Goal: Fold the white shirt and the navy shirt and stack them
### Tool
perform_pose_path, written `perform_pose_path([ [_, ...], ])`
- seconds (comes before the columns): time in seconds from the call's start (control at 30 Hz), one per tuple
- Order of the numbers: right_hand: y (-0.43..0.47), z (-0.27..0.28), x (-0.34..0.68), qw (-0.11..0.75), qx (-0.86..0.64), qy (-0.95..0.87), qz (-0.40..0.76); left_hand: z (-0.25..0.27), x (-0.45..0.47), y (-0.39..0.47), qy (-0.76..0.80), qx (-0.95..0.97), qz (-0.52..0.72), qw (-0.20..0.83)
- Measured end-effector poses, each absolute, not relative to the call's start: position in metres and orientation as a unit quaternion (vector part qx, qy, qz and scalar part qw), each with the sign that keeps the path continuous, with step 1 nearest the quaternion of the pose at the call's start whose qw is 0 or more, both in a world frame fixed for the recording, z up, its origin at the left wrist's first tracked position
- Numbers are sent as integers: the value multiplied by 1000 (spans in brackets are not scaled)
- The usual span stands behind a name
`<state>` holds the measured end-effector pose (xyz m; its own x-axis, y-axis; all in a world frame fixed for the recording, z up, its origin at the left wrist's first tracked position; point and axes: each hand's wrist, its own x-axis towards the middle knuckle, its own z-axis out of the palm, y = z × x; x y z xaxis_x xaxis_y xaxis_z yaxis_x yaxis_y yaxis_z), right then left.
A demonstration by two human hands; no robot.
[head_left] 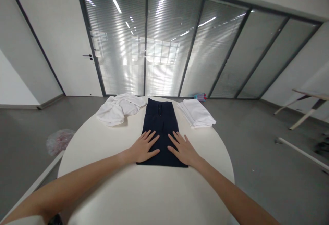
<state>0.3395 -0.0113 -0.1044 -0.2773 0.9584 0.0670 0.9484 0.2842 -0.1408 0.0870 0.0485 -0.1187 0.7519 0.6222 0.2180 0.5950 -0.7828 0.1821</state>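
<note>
A dark navy garment with a drawstring at its far end, which looks like folded shorts or trousers, lies flat in the middle of the round white table. My left hand rests palm down on its near left part, fingers spread. On the near right part lies my right hand, also flat with the fingers apart. Neither hand grips the cloth. Beyond my left hand sits a crumpled white cloth. A neatly folded stack of white cloth lies to the right of the navy garment.
A clear plastic bag lies on the floor left of the table. Behind the table, a blue and pink bundle lies by the glass partition. Another table stands at the far right, with a white bar near the floor.
</note>
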Motion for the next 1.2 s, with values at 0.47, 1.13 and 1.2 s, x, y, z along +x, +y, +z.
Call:
perform_pose_path([
  [0.47,-28,-108,342,53,-611,-789,36,-115,83,29,336,935,107,46],
  [1.13,170,-66,356,405,-633,-595,285,-63,130,247,504,556,404,522],
  [1.2,203,-70,354,411,-633,-579,309,-69,143,274,511,520,414,546],
])
